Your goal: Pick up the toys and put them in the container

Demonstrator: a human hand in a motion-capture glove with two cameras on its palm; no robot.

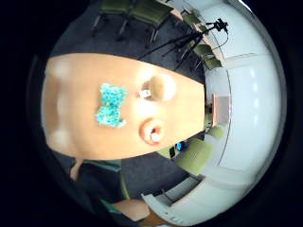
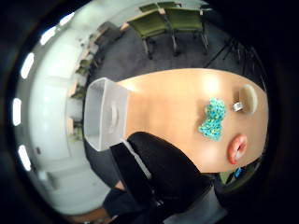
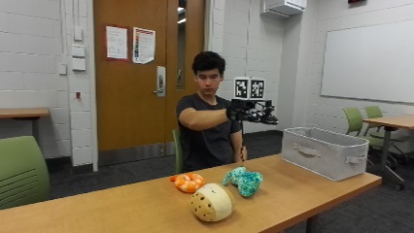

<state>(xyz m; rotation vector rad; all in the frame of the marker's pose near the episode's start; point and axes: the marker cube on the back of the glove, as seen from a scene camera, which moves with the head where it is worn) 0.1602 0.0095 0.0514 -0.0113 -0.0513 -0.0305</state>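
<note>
gloved right hand [image 3: 253, 114] – raised above the long wooden table [image 3: 129, 206], fingers relaxed, empty | orange striped plush toy [image 3: 188, 182], teal plush toy [image 3: 244, 181], cream spotted egg-shaped plush toy [image 3: 211, 202] – on table | grey fabric container [image 3: 324, 152] – at table's end

Person [image 3: 207, 124] seated behind the table: dark charcoal short-sleeved T-shirt, plain, round neck, no print visible. Forearms bare below the sleeves. Right hand [image 3: 249, 114] wears a black glove, bulky, with black straps across it; finer detail too small to tell. Thumb-side palm view shows the same dark shirt with a pale strip along one edge.
</note>
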